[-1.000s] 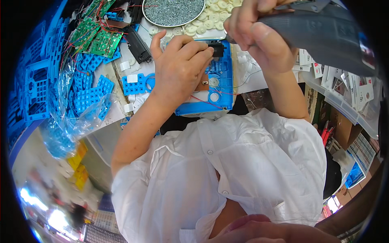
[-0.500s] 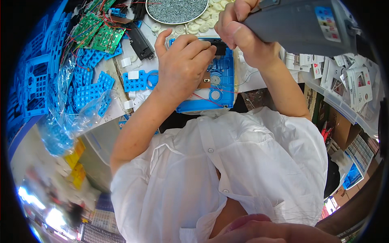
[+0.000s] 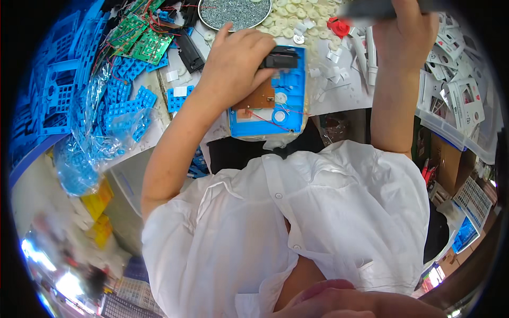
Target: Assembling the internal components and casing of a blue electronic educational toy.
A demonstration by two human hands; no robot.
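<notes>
A shallow blue plastic casing (image 3: pixel 298 114) lies at the table's front edge, its inside facing up. In it are a brown circuit board (image 3: pixel 258 96), thin red wires and round white parts. My left hand (image 3: pixel 236 69) is over the casing's left side, thumb and fingers closed on a black plastic box (image 3: pixel 281 58) at the far end. The hand hides part of the board. To the right, my right hand (image 3: pixel 408 42) is raised, closed around a dark grey handheld tool (image 3: pixel 382 9). The tool is blurred and partly out of view.
A round tray of small metal screws (image 3: pixel 236 15) and pale round plastic parts (image 3: pixel 297 13) lie at the back. Green circuit boards (image 3: pixel 151 49), blue keypads (image 3: pixel 119 114) and blue casings (image 3: pixel 55 103) crowd the left. White printed panels (image 3: pixel 461 108) fill a bin at right.
My right hand has swung right, carrying the grey tool away from the casing. My left hand has shifted slightly, uncovering more of the brown board. A red part at the back has come into view.
</notes>
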